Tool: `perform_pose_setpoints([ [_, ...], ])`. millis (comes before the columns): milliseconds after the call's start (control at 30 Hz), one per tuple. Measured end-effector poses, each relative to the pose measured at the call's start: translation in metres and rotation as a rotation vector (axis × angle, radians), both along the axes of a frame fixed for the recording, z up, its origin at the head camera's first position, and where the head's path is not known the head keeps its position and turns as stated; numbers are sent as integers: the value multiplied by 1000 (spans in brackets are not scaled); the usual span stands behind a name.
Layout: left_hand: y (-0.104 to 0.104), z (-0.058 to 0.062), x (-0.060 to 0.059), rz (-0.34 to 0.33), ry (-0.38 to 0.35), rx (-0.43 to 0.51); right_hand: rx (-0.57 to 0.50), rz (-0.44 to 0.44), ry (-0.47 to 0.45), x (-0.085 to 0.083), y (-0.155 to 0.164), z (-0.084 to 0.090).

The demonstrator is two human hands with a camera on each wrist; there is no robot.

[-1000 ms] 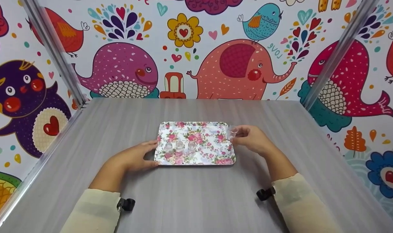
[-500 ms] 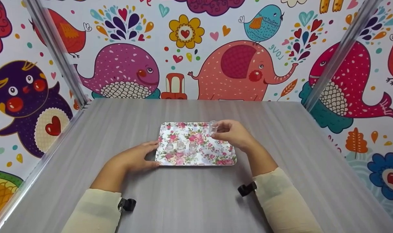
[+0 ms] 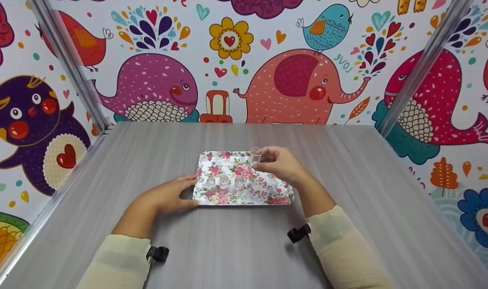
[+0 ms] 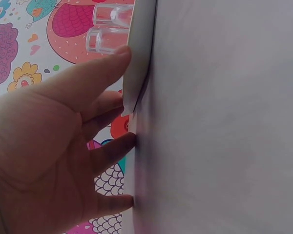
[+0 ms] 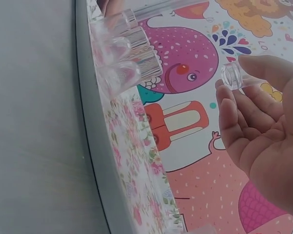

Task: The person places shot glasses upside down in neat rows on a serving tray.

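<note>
Nearest the camera, two cream sleeves came in over the grey table, each with a small black clip at the cuff. The left hand lay flat on the table with its fingers straight and relaxed, gripping nothing; its fingertips touched the left edge of the floral tray, as the left wrist view showed. The tray sat flat near the middle of the table, its pink rose pattern facing up. On its near left part stood three small clear cups in a row, upright and just beside one another; in the right wrist view they appeared as a cluster of clear cups on the tray's surface. Farther back, the right hand hovered above the far right part of the tray, pinching a fourth small clear cup between thumb and fingertips. That cup was held upright and off the tray, apart from the row of three and beyond it. The right wrist view showed the held cup at the fingertips, the other fingers loosely curled beneath it. Behind the table rose a wall covered in bright cartoon whales, birds, an elephant and flowers, with two slanting metal posts at the table's far corners.
</note>
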State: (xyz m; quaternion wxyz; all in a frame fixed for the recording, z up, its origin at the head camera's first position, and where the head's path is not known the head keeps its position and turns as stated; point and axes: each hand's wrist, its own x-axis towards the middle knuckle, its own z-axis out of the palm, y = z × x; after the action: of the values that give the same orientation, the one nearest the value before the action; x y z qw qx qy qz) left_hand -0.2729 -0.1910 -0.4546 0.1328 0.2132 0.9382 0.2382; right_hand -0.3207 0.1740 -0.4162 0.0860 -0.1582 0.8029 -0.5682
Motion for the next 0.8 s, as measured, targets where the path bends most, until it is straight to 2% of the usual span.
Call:
perform_pose_setpoints([
  [367,-2,-3,-2,-2,1,-1,10,-49,76,0,-5,-5],
  [800,-2,-3,-2,5,-9,-12,-17,-104,118,1,-12,-10],
])
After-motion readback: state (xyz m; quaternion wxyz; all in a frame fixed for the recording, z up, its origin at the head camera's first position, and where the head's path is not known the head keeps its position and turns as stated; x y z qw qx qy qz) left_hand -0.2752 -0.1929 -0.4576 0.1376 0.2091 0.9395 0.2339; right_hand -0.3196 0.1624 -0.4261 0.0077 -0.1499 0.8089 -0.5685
